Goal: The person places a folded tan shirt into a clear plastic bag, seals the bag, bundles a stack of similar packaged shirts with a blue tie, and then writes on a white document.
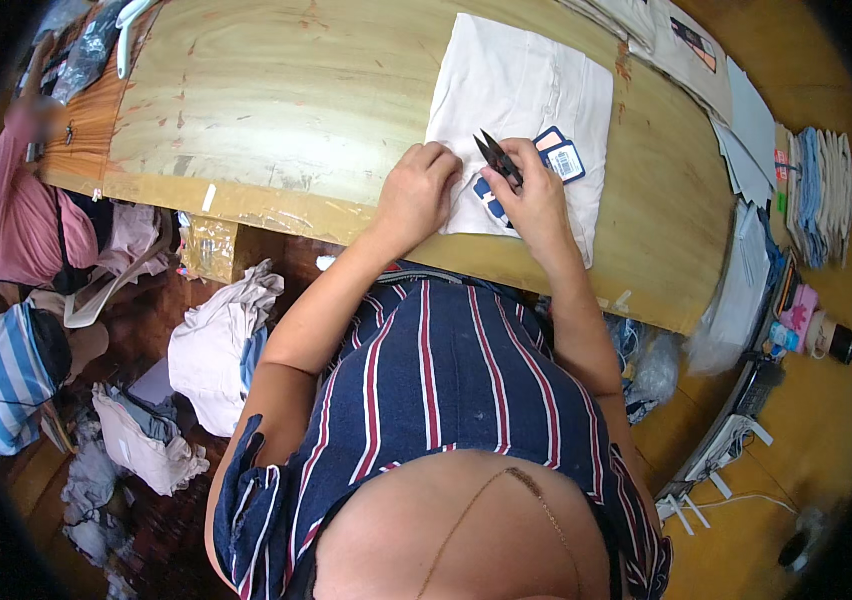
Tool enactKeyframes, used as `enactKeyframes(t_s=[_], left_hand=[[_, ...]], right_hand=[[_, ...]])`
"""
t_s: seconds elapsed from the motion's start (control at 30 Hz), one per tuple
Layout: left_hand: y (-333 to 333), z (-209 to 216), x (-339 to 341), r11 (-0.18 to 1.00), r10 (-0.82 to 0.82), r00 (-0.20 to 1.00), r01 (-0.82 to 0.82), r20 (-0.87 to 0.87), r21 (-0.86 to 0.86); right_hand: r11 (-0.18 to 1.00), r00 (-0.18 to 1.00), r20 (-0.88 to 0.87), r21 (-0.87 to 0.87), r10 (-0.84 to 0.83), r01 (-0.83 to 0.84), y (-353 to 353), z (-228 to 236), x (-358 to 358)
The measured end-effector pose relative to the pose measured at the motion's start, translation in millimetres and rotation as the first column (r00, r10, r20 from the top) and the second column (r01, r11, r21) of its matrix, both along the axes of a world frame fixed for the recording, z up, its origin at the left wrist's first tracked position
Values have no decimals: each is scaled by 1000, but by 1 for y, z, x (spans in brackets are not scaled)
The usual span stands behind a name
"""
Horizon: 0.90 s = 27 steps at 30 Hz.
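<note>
A folded cream garment with a buttoned placket lies on the table in front of me. Blue and white hang tags rest on its lower right part, beside my right hand. My right hand is closed around small black thread snips, whose blades point up and to the left. Another blue and white tag piece shows just under that hand. At the garment's lower left edge, my left hand is closed with its fingers curled on the cloth. Its fingertips are partly hidden.
The wooden table has a taped front edge. Folded garments lie along its right end, with a folded stack beyond. A person in pink sits at the left. Cloth bundles lie below the table's left side.
</note>
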<state>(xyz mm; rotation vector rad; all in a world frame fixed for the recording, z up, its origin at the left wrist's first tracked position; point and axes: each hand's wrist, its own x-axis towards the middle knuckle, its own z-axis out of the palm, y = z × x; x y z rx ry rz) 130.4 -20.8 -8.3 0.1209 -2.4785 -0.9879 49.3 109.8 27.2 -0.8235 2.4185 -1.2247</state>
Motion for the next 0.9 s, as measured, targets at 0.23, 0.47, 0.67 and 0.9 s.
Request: enactKeyframes(t_s=[0.23,0.47,0.67,0.9], left_hand=[[-12,6,-7,990,-4,998,-5,61,144],[-19,11,-8,979,-53,984,18,170,205],[-20,8,-3,970,-111,985,78,132,230],[-13,7,2,987,-122,984,108,126,116]], right_hand=[[978,990,142,204,9,-38,2,23,-5],[951,991,93,285,100,-122,2,25,-9],[969,993,105,233,58,-81,0,25,-12],[996,996,81,80,35,-42,-5,8,-8]])
